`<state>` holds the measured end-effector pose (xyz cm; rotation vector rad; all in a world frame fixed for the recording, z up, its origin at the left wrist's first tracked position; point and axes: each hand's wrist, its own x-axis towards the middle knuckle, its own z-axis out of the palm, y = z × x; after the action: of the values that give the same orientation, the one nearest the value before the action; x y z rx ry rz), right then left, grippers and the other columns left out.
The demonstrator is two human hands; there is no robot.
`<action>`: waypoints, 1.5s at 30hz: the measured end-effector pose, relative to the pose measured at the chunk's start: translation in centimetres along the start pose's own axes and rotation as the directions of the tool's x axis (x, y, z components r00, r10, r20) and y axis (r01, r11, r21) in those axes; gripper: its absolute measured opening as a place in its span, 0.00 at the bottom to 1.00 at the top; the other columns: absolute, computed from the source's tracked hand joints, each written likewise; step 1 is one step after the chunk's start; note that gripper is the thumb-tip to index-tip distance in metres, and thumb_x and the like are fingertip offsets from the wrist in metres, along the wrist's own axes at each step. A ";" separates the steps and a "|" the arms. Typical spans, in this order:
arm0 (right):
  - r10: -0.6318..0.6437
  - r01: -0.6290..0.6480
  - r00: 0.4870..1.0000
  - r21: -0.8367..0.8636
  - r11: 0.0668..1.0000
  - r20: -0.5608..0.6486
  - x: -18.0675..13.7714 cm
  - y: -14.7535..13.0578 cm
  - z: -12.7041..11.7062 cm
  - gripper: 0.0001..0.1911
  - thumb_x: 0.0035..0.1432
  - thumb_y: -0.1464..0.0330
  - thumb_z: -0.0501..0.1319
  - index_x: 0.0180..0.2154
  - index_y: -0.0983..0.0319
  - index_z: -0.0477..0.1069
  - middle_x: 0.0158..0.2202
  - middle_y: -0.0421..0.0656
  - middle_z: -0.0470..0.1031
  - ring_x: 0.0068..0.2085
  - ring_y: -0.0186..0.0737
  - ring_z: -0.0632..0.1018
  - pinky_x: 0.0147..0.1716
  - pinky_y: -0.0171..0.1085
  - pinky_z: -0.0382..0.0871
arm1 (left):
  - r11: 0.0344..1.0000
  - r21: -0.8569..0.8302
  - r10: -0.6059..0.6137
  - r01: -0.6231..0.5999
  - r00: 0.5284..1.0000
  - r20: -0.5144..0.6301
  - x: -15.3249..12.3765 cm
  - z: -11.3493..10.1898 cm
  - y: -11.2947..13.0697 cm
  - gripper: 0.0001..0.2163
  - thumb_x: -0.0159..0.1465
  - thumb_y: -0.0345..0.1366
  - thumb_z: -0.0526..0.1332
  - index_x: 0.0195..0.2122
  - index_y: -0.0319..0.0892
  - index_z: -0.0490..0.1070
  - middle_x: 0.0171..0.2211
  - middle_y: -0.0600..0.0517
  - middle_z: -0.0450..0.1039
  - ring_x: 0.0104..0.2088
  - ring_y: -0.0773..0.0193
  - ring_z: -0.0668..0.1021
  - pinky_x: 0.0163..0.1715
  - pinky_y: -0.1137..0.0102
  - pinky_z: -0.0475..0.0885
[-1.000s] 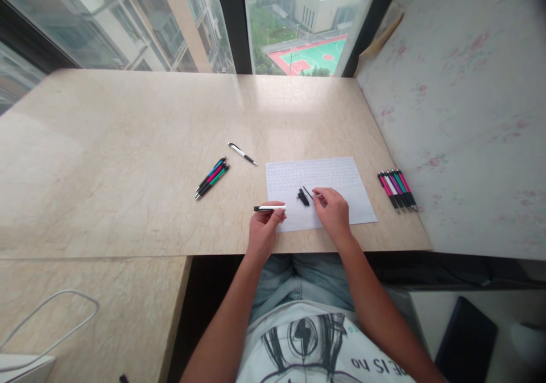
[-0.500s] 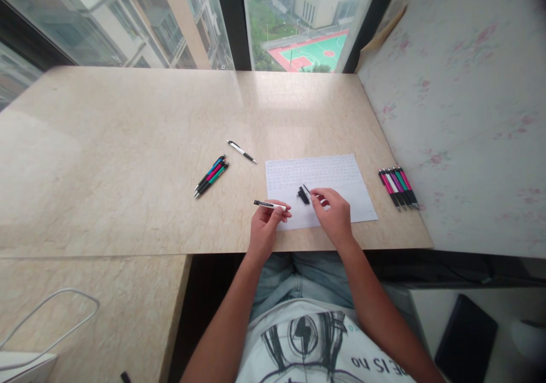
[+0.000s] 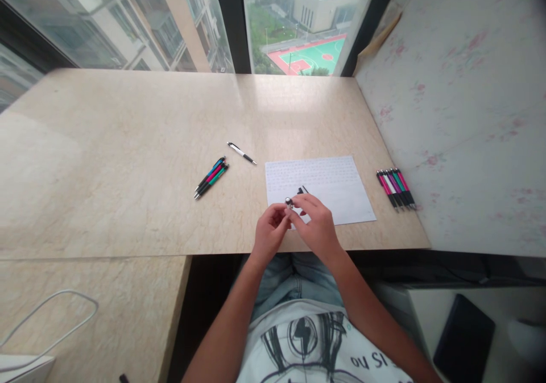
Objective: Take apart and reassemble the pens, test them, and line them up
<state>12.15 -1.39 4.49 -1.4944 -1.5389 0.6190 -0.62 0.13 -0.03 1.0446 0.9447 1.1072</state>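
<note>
Both hands pinch a small pen barrel over the near edge of the desk

The pen barrel (image 3: 289, 202) sits just above the near-left corner of the sheet of paper (image 3: 341, 192), with only its grey end showing between the fingertips. It is likely light, stiff and smooth, so it could roll or slip; a narrow fingertip pinch around its middle suits it best. The left hand (image 3: 269, 232) comes in from the left and the right hand (image 3: 318, 227) from the right, wrists low over the desk (image 3: 128, 161), and each grip is closed tight on the barrel. Loose black pen parts (image 3: 301, 190) lie on the paper just beyond. Three pens (image 3: 212, 177) lie well to the left.
</note>
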 end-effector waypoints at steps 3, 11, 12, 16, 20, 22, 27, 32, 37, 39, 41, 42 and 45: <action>0.206 -0.174 0.964 0.189 0.966 -0.168 -0.1 1.8 -1.8 0.14 0.62 0.58 0.61 0.43 0.60 0.77 0.37 0.46 0.79 0.35 0.42 0.79 0.31 0.38 0.74 | 1.000 -0.009 -0.022 0.022 1.000 0.004 -0.1 0.0 0.3 0.10 0.60 0.39 0.68 0.41 0.42 0.75 0.29 0.53 0.75 0.28 0.67 0.75 0.30 0.71 0.70; 0.350 -0.369 0.916 -0.073 0.926 -0.196 0.3 8.2 -6.5 0.20 0.54 0.58 0.66 0.45 0.63 0.76 0.32 0.45 0.80 0.31 0.42 0.77 0.36 0.42 0.72 | 0.999 -0.042 -0.035 0.034 0.999 -0.015 -0.1 -0.1 0.5 0.10 0.62 0.39 0.67 0.42 0.42 0.74 0.31 0.51 0.77 0.29 0.66 0.77 0.29 0.72 0.70; 0.345 -0.370 0.922 -0.143 0.918 -0.175 0.4 8.3 -6.4 0.19 0.53 0.59 0.66 0.44 0.62 0.76 0.32 0.45 0.80 0.31 0.42 0.77 0.36 0.43 0.71 | 0.999 -0.045 -0.030 0.029 0.999 -0.018 -0.1 -0.1 0.4 0.10 0.62 0.40 0.67 0.42 0.42 0.74 0.31 0.50 0.77 0.29 0.66 0.77 0.29 0.72 0.70; 0.277 -0.306 0.952 -0.332 0.892 -0.133 1.0 8.0 -5.2 0.09 0.57 0.62 0.62 0.33 0.60 0.76 0.31 0.44 0.79 0.31 0.42 0.75 0.36 0.42 0.68 | 0.999 -0.036 -0.019 0.018 1.000 -0.022 0.0 -0.1 0.2 0.10 0.63 0.39 0.66 0.43 0.41 0.73 0.31 0.51 0.77 0.29 0.67 0.77 0.29 0.72 0.70; 0.174 -0.204 0.979 -0.488 0.849 -0.106 1.4 8.1 -4.3 0.08 0.58 0.65 0.60 0.31 0.61 0.76 0.33 0.46 0.78 0.36 0.45 0.74 0.40 0.43 0.67 | 0.999 -0.019 -0.031 0.031 0.999 -0.016 -0.1 -0.1 0.3 0.10 0.63 0.39 0.66 0.42 0.41 0.73 0.31 0.51 0.77 0.29 0.67 0.77 0.30 0.72 0.70; 0.158 -0.194 0.981 -0.515 0.835 -0.114 1.5 8.4 -4.2 0.08 0.59 0.66 0.59 0.32 0.61 0.76 0.34 0.47 0.77 0.38 0.46 0.74 0.41 0.43 0.66 | 0.999 -0.011 -0.034 0.034 0.999 -0.008 -0.1 -0.1 0.3 0.09 0.63 0.39 0.65 0.42 0.41 0.73 0.32 0.51 0.77 0.29 0.67 0.77 0.30 0.73 0.70; 0.061 -0.166 0.963 -0.403 0.900 -0.261 1.1 7.7 -4.5 0.08 0.61 0.65 0.59 0.34 0.62 0.75 0.33 0.46 0.76 0.34 0.43 0.73 0.38 0.42 0.67 | 0.999 0.007 -0.032 0.032 0.999 0.011 -0.1 -0.3 0.2 0.09 0.65 0.40 0.64 0.41 0.41 0.74 0.32 0.50 0.77 0.30 0.67 0.77 0.30 0.72 0.70; 0.106 -0.085 0.941 0.081 0.993 -0.320 -0.7 4.9 -3.5 0.17 0.67 0.60 0.56 0.27 0.60 0.67 0.22 0.38 0.67 0.25 0.35 0.68 0.26 0.35 0.63 | 0.999 0.034 -0.017 0.015 0.999 0.039 -0.1 -0.6 -0.2 0.11 0.67 0.43 0.60 0.37 0.41 0.75 0.31 0.50 0.76 0.29 0.67 0.74 0.28 0.73 0.67; 0.097 -0.079 0.987 0.140 0.987 -0.130 -2.6 4.7 -0.9 0.25 0.65 0.57 0.56 0.19 0.59 0.54 0.17 0.34 0.53 0.21 0.31 0.58 0.21 0.34 0.51 | 0.987 0.160 0.001 -0.013 0.997 0.073 -0.2 -0.5 0.2 0.12 0.68 0.44 0.59 0.34 0.41 0.75 0.29 0.51 0.75 0.28 0.67 0.73 0.30 0.72 0.68; 0.092 -0.080 0.987 0.091 0.993 -0.132 -2.8 5.3 -0.2 0.25 0.63 0.56 0.57 0.20 0.59 0.52 0.18 0.33 0.50 0.21 0.30 0.56 0.21 0.34 0.49 | 0.978 0.207 0.012 -0.030 0.996 0.091 -0.2 -0.4 0.4 0.12 0.68 0.43 0.59 0.34 0.41 0.75 0.29 0.51 0.76 0.28 0.66 0.74 0.31 0.71 0.68; 0.081 -0.073 0.988 0.066 0.995 -0.131 -2.9 5.8 0.2 0.24 0.63 0.56 0.57 0.20 0.59 0.53 0.18 0.33 0.51 0.21 0.30 0.57 0.21 0.34 0.49 | 0.968 0.248 0.021 -0.048 0.994 0.111 -0.3 -0.2 0.5 0.12 0.68 0.43 0.59 0.34 0.41 0.75 0.29 0.50 0.76 0.28 0.66 0.74 0.31 0.71 0.69; 0.074 -0.066 0.989 0.060 0.996 -0.132 -2.9 6.0 0.3 0.24 0.63 0.56 0.57 0.20 0.59 0.53 0.19 0.33 0.51 0.22 0.30 0.57 0.22 0.34 0.50 | 0.962 0.268 0.025 -0.056 0.992 0.121 -0.3 -0.2 0.5 0.12 0.67 0.43 0.59 0.34 0.41 0.75 0.30 0.50 0.76 0.28 0.65 0.74 0.31 0.71 0.69; 0.050 -0.043 0.991 0.055 0.998 -0.127 -2.8 6.1 0.3 0.23 0.63 0.57 0.57 0.20 0.59 0.53 0.19 0.33 0.52 0.22 0.30 0.58 0.22 0.34 0.50 | 0.947 0.312 0.033 -0.075 0.990 0.139 -0.3 -0.1 0.5 0.12 0.67 0.43 0.59 0.34 0.41 0.75 0.30 0.50 0.77 0.29 0.65 0.75 0.31 0.70 0.69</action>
<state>14.74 -3.14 -1.43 -1.5048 -1.3838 0.5743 -0.86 -0.11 0.50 1.3959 1.0124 0.9355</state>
